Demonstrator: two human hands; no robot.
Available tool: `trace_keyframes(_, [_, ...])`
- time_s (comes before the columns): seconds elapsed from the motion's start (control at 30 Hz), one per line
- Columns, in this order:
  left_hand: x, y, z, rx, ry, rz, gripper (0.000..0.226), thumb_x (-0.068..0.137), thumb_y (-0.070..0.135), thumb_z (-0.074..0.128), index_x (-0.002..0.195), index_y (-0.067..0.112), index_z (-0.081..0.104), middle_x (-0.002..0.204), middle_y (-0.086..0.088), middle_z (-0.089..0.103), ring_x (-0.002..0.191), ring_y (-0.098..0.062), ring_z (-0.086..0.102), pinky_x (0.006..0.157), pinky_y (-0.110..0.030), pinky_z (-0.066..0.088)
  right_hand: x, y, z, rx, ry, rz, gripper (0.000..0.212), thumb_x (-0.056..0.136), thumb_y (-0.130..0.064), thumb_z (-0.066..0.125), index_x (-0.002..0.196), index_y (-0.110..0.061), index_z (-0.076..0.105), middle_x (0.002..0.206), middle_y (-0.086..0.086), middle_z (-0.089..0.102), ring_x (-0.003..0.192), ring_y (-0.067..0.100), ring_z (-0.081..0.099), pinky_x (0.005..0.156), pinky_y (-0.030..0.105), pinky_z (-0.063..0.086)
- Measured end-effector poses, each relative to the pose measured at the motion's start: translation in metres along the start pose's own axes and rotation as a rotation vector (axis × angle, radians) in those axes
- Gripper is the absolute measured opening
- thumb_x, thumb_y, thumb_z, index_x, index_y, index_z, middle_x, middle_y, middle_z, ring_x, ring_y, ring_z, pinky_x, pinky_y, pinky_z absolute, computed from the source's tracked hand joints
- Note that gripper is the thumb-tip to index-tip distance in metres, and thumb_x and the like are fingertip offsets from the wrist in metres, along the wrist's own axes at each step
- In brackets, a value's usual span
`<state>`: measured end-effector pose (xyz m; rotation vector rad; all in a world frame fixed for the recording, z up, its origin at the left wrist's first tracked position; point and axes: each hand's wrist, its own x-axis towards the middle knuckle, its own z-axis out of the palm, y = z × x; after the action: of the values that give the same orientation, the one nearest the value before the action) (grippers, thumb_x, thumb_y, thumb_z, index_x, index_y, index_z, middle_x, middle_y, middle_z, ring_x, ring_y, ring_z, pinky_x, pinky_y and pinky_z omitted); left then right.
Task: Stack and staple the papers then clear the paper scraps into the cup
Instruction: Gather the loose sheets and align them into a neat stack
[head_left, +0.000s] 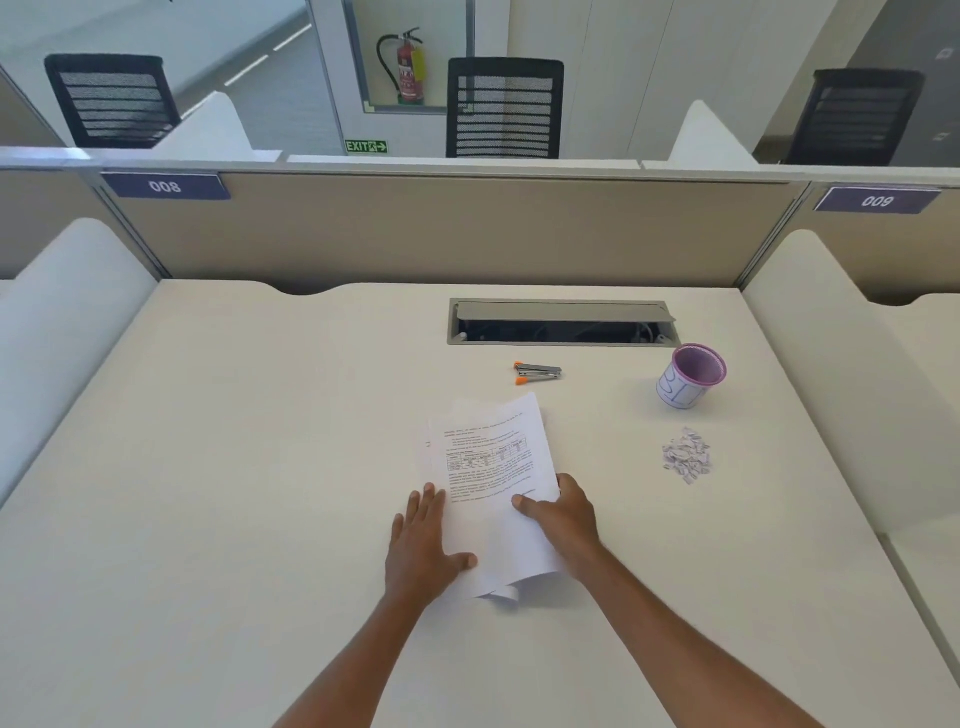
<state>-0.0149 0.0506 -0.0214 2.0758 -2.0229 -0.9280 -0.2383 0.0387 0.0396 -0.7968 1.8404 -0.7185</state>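
Printed white papers (488, 467) lie loosely overlapped in the middle of the desk, edges not aligned. My left hand (423, 545) rests flat on their left edge, fingers spread. My right hand (563, 514) holds the right edge of the top sheet, thumb on top. A small silver stapler (537, 372) with orange tips lies beyond the papers. A purple mesh cup (691, 376) with a white label stands at the right. In front of the cup sits a heap of small paper scraps (687, 457).
An open cable tray (563, 322) is set into the desk behind the stapler. A beige partition (441, 234) closes the far side, and white side dividers (67, 332) flank the desk (234, 467). Black chairs stand beyond the partition.
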Motion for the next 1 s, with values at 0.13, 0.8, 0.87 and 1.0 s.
trace_keyframes(0.13, [-0.001, 0.0, -0.001, 0.007, -0.003, 0.005, 0.116, 0.093, 0.054, 0.078, 0.177, 0.018, 0.006, 0.186, 0.002, -0.001, 0.173, -0.019, -0.004, 0.14, -0.045, 0.005, -0.005, -0.003, 0.008, 0.048, -0.055, -0.055, 0.053, 0.068, -0.046, 0.09, 0.111, -0.035, 0.061, 0.11, -0.015, 0.075, 0.1, 0.014, 0.075, 0.091, 0.043, 0.063])
trace_keyframes(0.8, [-0.001, 0.0, -0.001, 0.035, -0.004, 0.013, 0.117, 0.093, 0.055, 0.079, 0.177, 0.017, 0.006, 0.186, 0.001, -0.002, 0.173, -0.02, -0.004, 0.14, -0.044, 0.005, -0.008, -0.01, 0.011, -0.324, 0.07, 0.061, 0.044, 0.082, -0.034, 0.076, 0.121, -0.02, 0.062, 0.134, 0.004, 0.053, 0.127, 0.028, 0.053, 0.095, 0.042, 0.052])
trace_keyframes(0.87, [-0.001, 0.001, -0.002, 0.037, -0.006, 0.014, 0.117, 0.093, 0.055, 0.079, 0.177, 0.018, 0.006, 0.186, 0.001, -0.003, 0.173, -0.02, -0.005, 0.14, -0.044, 0.005, -0.008, -0.008, 0.012, -0.479, 0.073, 0.064, 0.056, 0.085, -0.039, 0.074, 0.136, -0.024, 0.055, 0.14, 0.006, 0.043, 0.136, 0.029, 0.04, 0.1, 0.042, 0.045])
trace_keyframes(1.0, [-0.001, 0.001, -0.003, 0.034, -0.01, 0.01, 0.118, 0.092, 0.056, 0.079, 0.177, 0.018, 0.006, 0.186, 0.002, -0.003, 0.173, -0.019, -0.006, 0.14, -0.044, 0.005, -0.007, -0.005, 0.016, -0.53, 0.086, 0.063, 0.059, 0.086, -0.039, 0.073, 0.14, -0.026, 0.052, 0.135, 0.009, 0.044, 0.131, 0.033, 0.044, 0.101, 0.044, 0.045])
